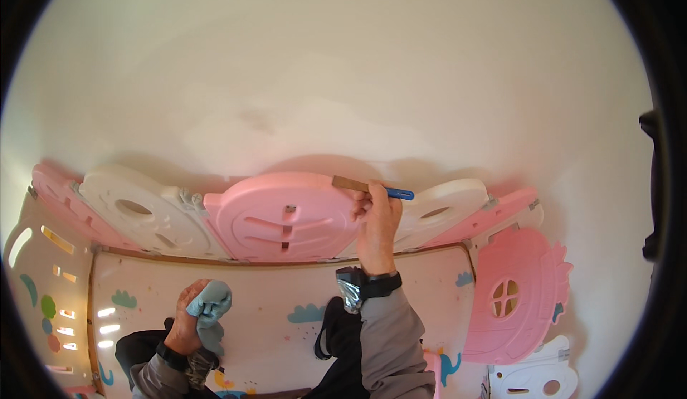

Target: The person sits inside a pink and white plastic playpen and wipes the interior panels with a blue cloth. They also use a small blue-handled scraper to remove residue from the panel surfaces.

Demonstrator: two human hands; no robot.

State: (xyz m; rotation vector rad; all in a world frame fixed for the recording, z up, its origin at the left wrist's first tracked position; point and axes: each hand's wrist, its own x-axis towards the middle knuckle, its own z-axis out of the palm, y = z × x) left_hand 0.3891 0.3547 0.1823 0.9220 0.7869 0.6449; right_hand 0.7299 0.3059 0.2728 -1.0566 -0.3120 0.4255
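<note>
My right hand (380, 227) grips a scraper with a blue handle (401, 193). Its flat brownish blade (349, 184) points left, over the top right edge of a rounded pink plastic playpen panel (300, 206). I cannot tell whether the blade touches the panel. Lower down on the left, my left hand (188, 313) is closed around a crumpled light blue cloth (210, 305), held above the patterned floor mat. A device partly wrapped in silver foil (350, 294) is strapped to my right wrist.
White playpen panels (145, 214) flank the pink one along a pale wall (333, 66) with a dark smudge (256, 119). A pink house-shaped panel (515, 291) borders the right, a slotted panel (45, 270) the left. My dark shoe (330, 326) is on the mat (268, 286).
</note>
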